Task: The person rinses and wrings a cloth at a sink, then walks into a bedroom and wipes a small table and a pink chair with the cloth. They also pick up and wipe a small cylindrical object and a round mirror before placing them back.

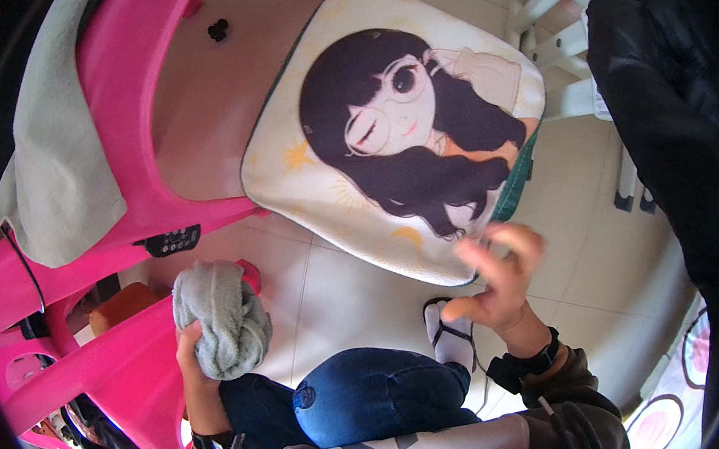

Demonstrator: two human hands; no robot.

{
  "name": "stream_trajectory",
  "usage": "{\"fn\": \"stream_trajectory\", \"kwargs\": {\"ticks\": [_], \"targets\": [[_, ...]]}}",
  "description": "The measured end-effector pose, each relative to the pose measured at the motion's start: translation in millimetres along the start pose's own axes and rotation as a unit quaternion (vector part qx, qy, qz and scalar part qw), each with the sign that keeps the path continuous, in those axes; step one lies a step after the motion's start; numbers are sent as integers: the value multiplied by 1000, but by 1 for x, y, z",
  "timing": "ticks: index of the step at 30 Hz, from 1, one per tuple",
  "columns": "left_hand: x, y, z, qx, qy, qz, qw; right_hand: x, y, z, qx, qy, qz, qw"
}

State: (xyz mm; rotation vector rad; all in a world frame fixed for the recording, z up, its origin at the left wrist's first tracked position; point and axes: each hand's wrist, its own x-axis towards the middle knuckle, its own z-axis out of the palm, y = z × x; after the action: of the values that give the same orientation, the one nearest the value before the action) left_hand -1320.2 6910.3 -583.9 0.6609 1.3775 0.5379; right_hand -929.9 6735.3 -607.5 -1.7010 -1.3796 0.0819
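Note:
A bunched grey-green cloth is gripped in my left hand, low at the left beside the pink plastic furniture. My fingers press into its near side, and the cloth hides part of the hand. My right hand is raised by the near right corner of a cushion, its fingers apart and bent, slightly blurred, with nothing in them. Whether the fingertips touch the cushion I cannot tell. The cushion is pale, with a printed cartoon figure with long dark hair and round glasses, and a dark green edge.
Pink plastic furniture fills the left side, with a grey cloth draped over it and a black remote control on it. White rails and a black garment are at the right. A small black object lies on the tiled floor.

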Motion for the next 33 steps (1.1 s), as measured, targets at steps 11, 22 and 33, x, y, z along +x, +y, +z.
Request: {"fn": "stream_trajectory", "kwargs": {"ticks": [11, 22, 33], "targets": [[-5, 17, 18, 60, -75, 114, 989, 6, 5, 40, 265, 44, 452, 851], [15, -4, -2, 158, -137, 220, 953, 79, -37, 58, -202, 22, 245, 948], [53, -44, 10, 217, -34, 227, 949, 261, 88, 232, -312, -485, 45, 816]]}}
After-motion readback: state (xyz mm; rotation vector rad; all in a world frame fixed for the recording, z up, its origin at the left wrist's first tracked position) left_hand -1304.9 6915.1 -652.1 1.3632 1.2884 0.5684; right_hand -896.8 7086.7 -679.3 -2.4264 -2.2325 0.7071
